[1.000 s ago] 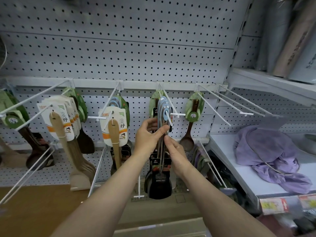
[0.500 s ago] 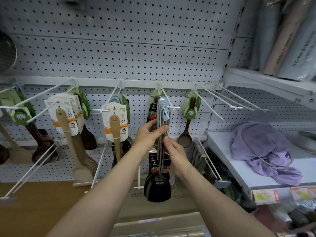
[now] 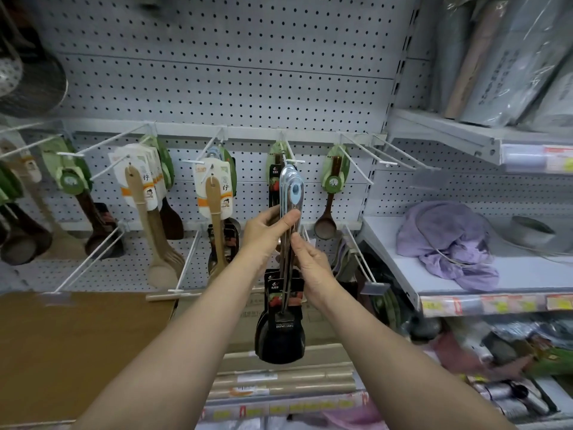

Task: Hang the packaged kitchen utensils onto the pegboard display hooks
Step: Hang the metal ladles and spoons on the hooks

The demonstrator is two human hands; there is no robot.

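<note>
Head view: your left hand (image 3: 266, 234) and right hand (image 3: 310, 262) pinch the stiff, slick, bottom-heavy spatulas (image 3: 286, 268) mid-handle, below the hook (image 3: 293, 161).

Bare hooks (image 3: 369, 156) on the right leave open room; left of them, hanging wooden spoons (image 3: 214, 218) crowd the pegboard (image 3: 217, 72).

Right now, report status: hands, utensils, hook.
Left hand grips the utensil bundle at the handles. Right hand pinches the shafts lower down. Hang holes just below the hook, not on. Nothing in the way.
</note>
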